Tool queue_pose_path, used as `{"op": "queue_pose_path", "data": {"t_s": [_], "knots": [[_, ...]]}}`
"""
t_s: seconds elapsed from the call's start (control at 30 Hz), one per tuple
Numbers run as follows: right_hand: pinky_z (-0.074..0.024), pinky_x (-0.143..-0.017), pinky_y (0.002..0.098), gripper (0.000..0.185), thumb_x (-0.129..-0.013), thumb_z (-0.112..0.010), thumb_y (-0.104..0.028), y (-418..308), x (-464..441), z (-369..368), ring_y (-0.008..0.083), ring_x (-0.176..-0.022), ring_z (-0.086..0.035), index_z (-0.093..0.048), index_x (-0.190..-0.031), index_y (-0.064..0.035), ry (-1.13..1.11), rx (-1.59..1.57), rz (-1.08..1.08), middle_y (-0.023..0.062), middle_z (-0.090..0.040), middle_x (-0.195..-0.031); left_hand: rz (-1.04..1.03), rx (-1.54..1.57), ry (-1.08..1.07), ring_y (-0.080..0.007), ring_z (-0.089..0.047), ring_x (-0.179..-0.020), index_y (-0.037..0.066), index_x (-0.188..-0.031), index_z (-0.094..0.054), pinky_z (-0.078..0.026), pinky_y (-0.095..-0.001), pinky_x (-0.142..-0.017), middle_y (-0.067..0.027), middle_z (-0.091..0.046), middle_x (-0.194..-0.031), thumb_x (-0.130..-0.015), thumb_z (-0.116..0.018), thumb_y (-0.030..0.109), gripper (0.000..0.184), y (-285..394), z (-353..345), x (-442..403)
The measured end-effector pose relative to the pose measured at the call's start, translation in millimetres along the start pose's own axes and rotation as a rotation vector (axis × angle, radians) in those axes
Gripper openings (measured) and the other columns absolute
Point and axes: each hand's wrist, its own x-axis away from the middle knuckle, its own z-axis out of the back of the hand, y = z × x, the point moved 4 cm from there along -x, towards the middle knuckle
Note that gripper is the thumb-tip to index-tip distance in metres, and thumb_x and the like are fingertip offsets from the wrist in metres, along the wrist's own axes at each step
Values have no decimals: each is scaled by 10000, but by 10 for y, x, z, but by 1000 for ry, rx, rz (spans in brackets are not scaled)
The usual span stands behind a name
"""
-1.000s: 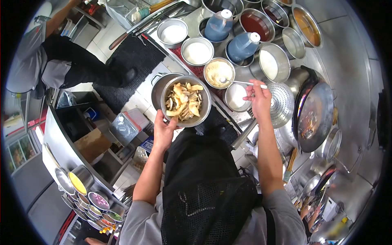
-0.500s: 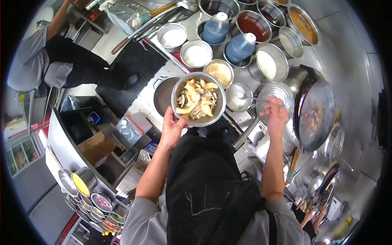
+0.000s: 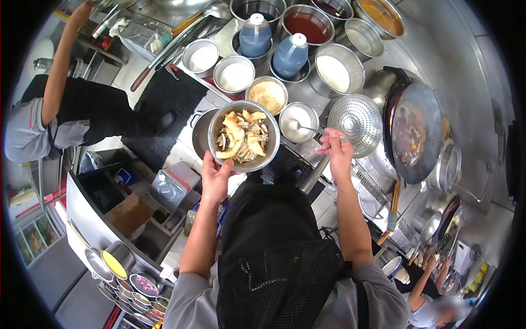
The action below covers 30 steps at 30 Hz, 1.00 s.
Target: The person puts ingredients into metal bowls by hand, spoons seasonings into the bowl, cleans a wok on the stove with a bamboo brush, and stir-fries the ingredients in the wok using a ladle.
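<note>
At the bottom of the frame, nearest the camera, is the wearer's black apron [image 3: 268, 219], with a grey sleeve on either side. Left of centre, the left hand [image 3: 216, 178] has its grip closed on the near edge of a metal bowl [image 3: 269, 152], thumb at the rim. That bowl, in the middle of the frame, holds sliced brown-and-white pieces with pale yellow strips on top. It partly covers a pot [image 3: 201, 134] just to its left.

Right of centre, the right hand [image 3: 337, 151] has its grip pinched around the handle of a spoon [image 3: 311, 129]. The spoon's head is over a small bowl [image 3: 290, 138] of white contents; whether it touches them I cannot tell. Close by, up and to the left, stands a bowl of pale yellow powder [image 3: 284, 101], and to the right lies a perforated strainer [image 3: 355, 123].

Farther along the metal counter [image 3: 402, 60], two blue bottles [image 3: 289, 59] sit in metal containers at the upper centre, near a red sauce. At the right, a dark wok [image 3: 424, 170] stands tilted with food in it. At the upper left, another person [image 3: 82, 118] in dark trousers stands beside a black floor mat [image 3: 159, 104]
</note>
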Motion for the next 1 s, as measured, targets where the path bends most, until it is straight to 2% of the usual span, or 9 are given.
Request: {"op": "queue_pose_path", "data": {"t_s": [0.07,0.17,0.33,0.53,0.63,0.8,1.0], "knots": [[-630,-622,331,313,-1093,-548,-269,-43,25,123,106,-733,-602,-658,-1194,5,35,-17,-9,83,-669,-916,-7,12,8,-163,-698,-975,22,-1264,-502,-642,-332,-785,-102,-666,-1182,-974,-610,7,309,16,-37,11],[-631,-624,325,337,-1085,-567,-283,-126,58,284,109,-742,-605,-658,-1206,18,41,-94,0,87,-676,-907,-6,-10,-1,-166,-697,-963,19,-1259,-502,-644,-331,-775,-102,-667,-1174,-973,-617,13,308,47,-91,7],[-628,-624,334,331,-1086,-565,-281,-206,102,413,105,-738,-600,-658,-1197,16,84,-51,36,78,-675,-898,-4,6,-25,-166,-697,-963,15,-1257,-503,-643,-330,-768,-105,-669,-1162,-975,-625,26,307,23,-110,-11],[-629,-617,340,323,-1084,-573,-276,-133,39,442,101,-721,-589,-655,-1198,14,61,-217,1,72,-670,-888,-15,-10,-14,-164,-700,-968,13,-1285,-499,-641,-327,-770,-107,-671,-1164,-972,-616,25,335,43,-138,-8],[-626,-603,329,310,-1082,-577,-268,-145,-13,344,98,-695,-582,-658,-1194,11,78,-138,-6,72,-667,-880,-15,-5,-13,-162,-701,-971,12,-1291,-497,-640,-326,-771,-108,-672,-1170,-973,-609,21,338,49,-162,-19],[-618,-600,302,319,-1079,-581,-267,-206,-144,-56,96,-671,-596,-677,-1171,23,-1,213,30,90,-675,-855,-13,-8,-18,-160,-701,-971,17,-1301,-492,-641,-327,-774,-106,-672,-1172,-977,-611,24,345,58,-168,-15],[-628,-607,314,323,-1079,-580,-266,-32,-159,36,96,-692,-588,-674,-1179,26,-53,71,-53,77,-662,-867,-23,-6,-6,-168,-710,-977,22,-1332,-496,-635,-328,-765,-102,-679,-1207,-989,-557,0,349,-5,-114,-30]]}}
